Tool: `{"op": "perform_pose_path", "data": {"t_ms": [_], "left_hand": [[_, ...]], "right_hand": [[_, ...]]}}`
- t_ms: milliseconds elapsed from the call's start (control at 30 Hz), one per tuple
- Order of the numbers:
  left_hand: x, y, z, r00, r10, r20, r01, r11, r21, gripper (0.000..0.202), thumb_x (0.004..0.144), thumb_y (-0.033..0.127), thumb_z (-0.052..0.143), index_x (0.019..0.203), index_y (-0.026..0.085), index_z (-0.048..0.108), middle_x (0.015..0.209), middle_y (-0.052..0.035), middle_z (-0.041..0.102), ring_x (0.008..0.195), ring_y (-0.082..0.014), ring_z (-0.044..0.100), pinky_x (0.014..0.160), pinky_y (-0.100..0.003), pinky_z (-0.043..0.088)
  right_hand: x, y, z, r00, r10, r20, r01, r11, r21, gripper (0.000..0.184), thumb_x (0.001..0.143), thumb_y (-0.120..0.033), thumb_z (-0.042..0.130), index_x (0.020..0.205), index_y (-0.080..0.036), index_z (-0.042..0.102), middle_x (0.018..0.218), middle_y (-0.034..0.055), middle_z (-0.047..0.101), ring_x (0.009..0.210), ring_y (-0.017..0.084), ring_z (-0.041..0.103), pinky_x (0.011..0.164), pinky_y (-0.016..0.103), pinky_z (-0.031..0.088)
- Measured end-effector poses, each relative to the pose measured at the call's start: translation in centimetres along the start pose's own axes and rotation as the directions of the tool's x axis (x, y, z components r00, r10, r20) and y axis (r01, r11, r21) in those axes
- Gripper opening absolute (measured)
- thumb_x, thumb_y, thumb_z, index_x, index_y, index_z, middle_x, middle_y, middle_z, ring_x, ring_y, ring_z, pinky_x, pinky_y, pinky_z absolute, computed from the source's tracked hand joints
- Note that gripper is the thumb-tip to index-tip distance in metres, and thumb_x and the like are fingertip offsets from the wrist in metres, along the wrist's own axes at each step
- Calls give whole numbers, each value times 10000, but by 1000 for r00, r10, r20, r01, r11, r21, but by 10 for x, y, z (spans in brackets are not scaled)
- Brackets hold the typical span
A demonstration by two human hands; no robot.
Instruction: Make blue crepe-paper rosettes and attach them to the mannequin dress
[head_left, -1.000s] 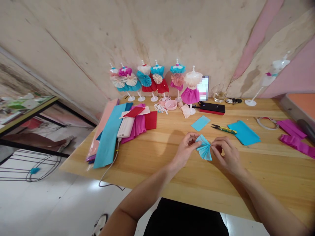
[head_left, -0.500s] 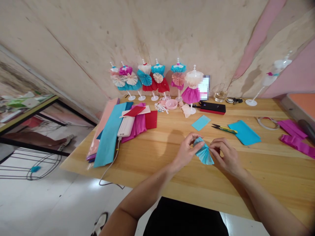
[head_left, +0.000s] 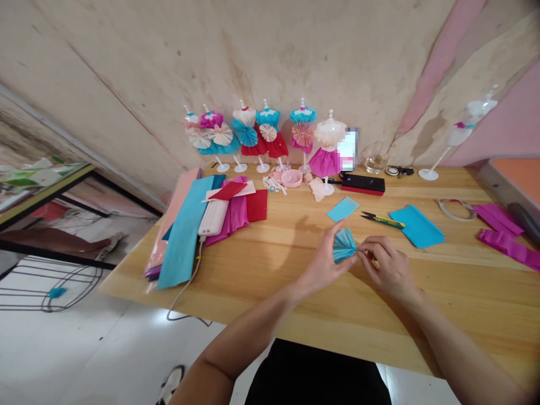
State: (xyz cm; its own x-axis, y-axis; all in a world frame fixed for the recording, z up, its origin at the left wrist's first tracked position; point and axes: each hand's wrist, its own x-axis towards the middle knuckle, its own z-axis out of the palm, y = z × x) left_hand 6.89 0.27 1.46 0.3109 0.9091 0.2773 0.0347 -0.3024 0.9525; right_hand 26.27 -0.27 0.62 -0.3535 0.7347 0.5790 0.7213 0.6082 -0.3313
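A small pleated blue paper fan (head_left: 343,246) sits between my hands above the wooden tabletop (head_left: 270,275). My left hand (head_left: 324,262) holds its fan side with the fingertips. My right hand (head_left: 383,264) pinches the narrow gathered end at the right. Close beyond them lie a blue paper square (head_left: 343,209) and small yellow-handled snips (head_left: 382,221). A larger blue paper sheet (head_left: 415,226) lies to the right of the snips.
Several miniature paper dresses on white stands (head_left: 270,135) line the table's back edge, with a power bank (head_left: 363,184) and a glass (head_left: 375,157). Stacked crepe paper (head_left: 183,230) lies left, magenta strips (head_left: 508,242) right. The table's front edge runs below my arms.
The fan has turned, its wide side now pointing left and up instead of down. My left hand has shifted slightly upward along it, and my right hand still pinches the gathered end.
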Motion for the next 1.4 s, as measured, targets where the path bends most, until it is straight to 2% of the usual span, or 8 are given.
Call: {"op": "perform_pose_path", "data": {"t_ms": [167,300,433,600,767,933,1133,1400], "left_hand": [[0,-5,-2,992,115,-61,-106,986,129,609,863,297,633,1397,267,343,1337,-120,450,1247,-262,477,1069,-476,410],[2,-4,-4,979,202,-28,-189,952,242,353,886,263,598,1224,256,498,1258,-97,483,1248,-240,468,1077,-456,409],[0,-5,-3,980,195,26,-193,929,315,148,923,267,535,1058,234,585,1291,-89,441,1185,-201,517,1053,-418,442],[0,-11,-3,961,270,61,-274,897,348,141,934,254,518,1024,219,620,1312,-94,443,1222,-203,502,1047,-401,452],[0,-15,-3,953,301,24,-289,889,355,136,921,271,545,940,213,666,1320,-89,472,1168,-196,542,1000,-394,486],[1,-10,-3,967,252,-34,-233,930,284,125,887,299,605,883,197,678,1300,-87,498,1032,-162,597,945,-365,505],[3,-5,-2,990,121,-77,-104,975,196,117,844,311,666,862,197,684,1183,-80,543,1153,-199,554,1008,-364,446],[3,-7,-4,991,72,-111,-49,978,203,112,844,292,666,904,198,672,1172,-80,526,1154,-193,538,977,-335,447]], "right_hand": [[4,-7,0,984,175,31,-176,940,292,80,905,-253,565,979,-230,583,1025,82,607,779,165,617,665,323,521],[8,-14,0,918,341,203,-390,682,618,119,902,-337,587,945,-230,554,907,47,633,774,172,624,693,332,527],[12,-15,-2,848,422,321,-513,502,696,184,880,-386,618,866,-221,538,780,13,640,727,165,617,685,317,506],[12,-12,-1,800,465,379,-561,357,746,194,853,-378,657,873,-221,545,773,8,643,729,159,616,695,304,491],[9,-12,3,762,504,407,-562,201,802,239,838,-388,670,974,-237,543,830,5,626,718,152,620,673,298,498],[7,-13,4,760,505,410,-560,187,807,255,834,-401,672,988,-235,554,817,4,618,685,144,609,640,287,494],[7,-12,4,772,504,388,-556,238,796,234,838,-413,667,940,-231,563,763,-3,629,668,148,611,634,290,490],[7,-10,-1,794,470,386,-561,319,764,214,878,-399,624,990,-217,637,794,17,664,710,149,603,692,300,478]]}}
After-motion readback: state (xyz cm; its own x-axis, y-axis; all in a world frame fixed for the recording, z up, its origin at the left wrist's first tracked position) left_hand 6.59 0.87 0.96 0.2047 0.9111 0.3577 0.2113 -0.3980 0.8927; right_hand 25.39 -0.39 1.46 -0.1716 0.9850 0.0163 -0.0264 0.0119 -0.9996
